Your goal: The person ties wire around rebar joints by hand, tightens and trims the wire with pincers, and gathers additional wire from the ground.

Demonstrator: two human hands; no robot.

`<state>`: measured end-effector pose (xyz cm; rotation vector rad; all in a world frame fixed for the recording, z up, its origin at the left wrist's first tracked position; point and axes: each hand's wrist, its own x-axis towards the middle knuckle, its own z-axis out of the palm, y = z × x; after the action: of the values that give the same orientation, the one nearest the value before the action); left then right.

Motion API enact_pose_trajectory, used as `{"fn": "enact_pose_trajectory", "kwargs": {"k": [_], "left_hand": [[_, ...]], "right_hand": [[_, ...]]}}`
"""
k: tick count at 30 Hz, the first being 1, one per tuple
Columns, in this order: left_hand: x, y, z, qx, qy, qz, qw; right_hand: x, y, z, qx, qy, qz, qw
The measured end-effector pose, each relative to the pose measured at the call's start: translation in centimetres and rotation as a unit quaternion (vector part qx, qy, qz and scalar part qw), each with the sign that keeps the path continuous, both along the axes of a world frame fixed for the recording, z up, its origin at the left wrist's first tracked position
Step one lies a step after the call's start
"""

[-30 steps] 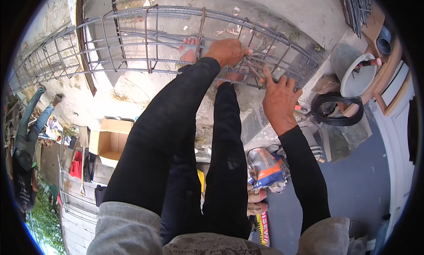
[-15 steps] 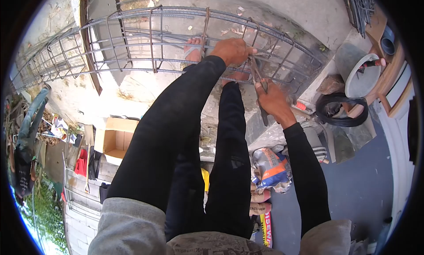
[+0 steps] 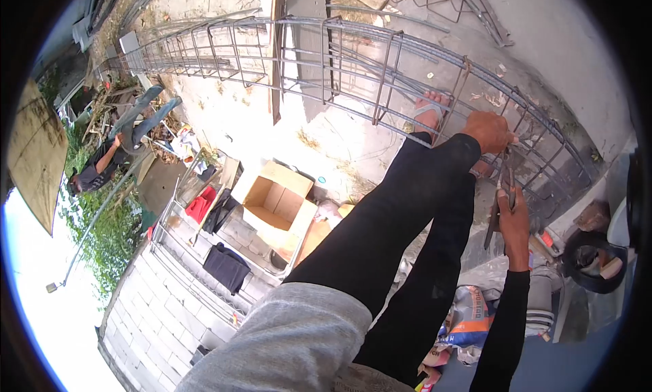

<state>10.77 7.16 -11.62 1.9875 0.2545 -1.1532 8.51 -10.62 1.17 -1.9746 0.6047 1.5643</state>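
Note:
A long rebar cage [image 3: 389,69] of steel rods and square stirrups stretches across the upper view. My left hand [image 3: 487,131] is closed on a bar near the cage's right end; the fingertips are partly hidden. Just below it, my right hand [image 3: 514,221] is wrapped around the handles of metal pincers [image 3: 490,230]. Their jaws point up toward the bars beside my left thumb. What exactly the jaws touch is too small to tell. My sandalled foot [image 3: 430,112] shows by the cage.
An open cardboard box [image 3: 275,200] stands at centre left, near dark cloth [image 3: 227,268] on a rail. A coil of black wire [image 3: 594,261] and cement bags [image 3: 470,317] lie at the right. Another person [image 3: 102,162] is at the far left. A plank [image 3: 276,52] crosses the cage.
My view has swung left, so the cage, my hands and the bags appear farther right. The other person shows more fully. Both hands keep nearly the same pose at the cage.

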Motion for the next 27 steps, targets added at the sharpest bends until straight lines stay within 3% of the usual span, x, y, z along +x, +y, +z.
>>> {"fn": "enact_pose_trajectory", "kwargs": {"k": [2,4,5,6,9,10,11,12,17,21,24,25,27], "left_hand": [[0.1,0.2,0.0,-0.003,-0.003,-0.012,1.0],[-0.2,-0.1,0.2,-0.016,-0.024,-0.022,0.999],[-0.5,0.0,0.1,-0.021,-0.048,-0.027,0.998],[-0.5,0.1,-0.1,-0.025,-0.074,-0.033,0.996],[-0.8,0.2,-0.2,-0.024,-0.068,-0.018,0.997],[-0.9,0.3,-0.3,-0.011,-0.054,-0.01,0.998],[-1.0,0.0,-0.4,-0.003,-0.041,0.0,0.999],[-0.7,-0.4,-0.4,0.003,-0.032,0.01,0.999],[-0.9,-0.4,-0.7,-0.009,-0.081,-0.002,0.997],[-1.1,-0.2,-0.7,-0.02,-0.112,-0.018,0.993],[-1.0,-0.3,-0.2,0.01,-0.056,0.027,0.998],[-0.8,-0.4,-0.1,0.0,-0.058,0.016,0.998],[-0.8,-0.3,-0.5,-0.022,-0.063,-0.01,0.998]], "right_hand": [[0.1,-0.3,-0.2,0.057,-0.029,0.05,0.997],[-0.4,-2.1,-0.8,0.112,0.061,-0.096,0.987],[-0.7,-3.2,-1.4,0.14,0.158,-0.264,0.941],[-1.2,-3.7,-2.1,0.164,0.247,-0.422,0.857],[-3.7,-3.2,-2.5,0.107,0.15,-0.271,0.945],[-4.3,-3.0,-2.3,0.066,0.003,-0.097,0.993],[-4.8,-3.2,-1.9,0.017,-0.146,0.085,0.985],[-4.6,-2.8,-1.3,-0.036,-0.289,0.263,0.92],[0.6,-0.2,2.3,-0.03,-0.042,0.056,0.997],[1.1,-1.3,2.4,0.001,0.04,-0.015,0.999],[0.3,-1.8,2.1,0.038,0.082,-0.042,0.995],[0.6,-1.7,2.3,0.01,-0.004,0.081,0.997],[1.2,-1.2,2.8,-0.045,-0.172,0.315,0.932]]}}
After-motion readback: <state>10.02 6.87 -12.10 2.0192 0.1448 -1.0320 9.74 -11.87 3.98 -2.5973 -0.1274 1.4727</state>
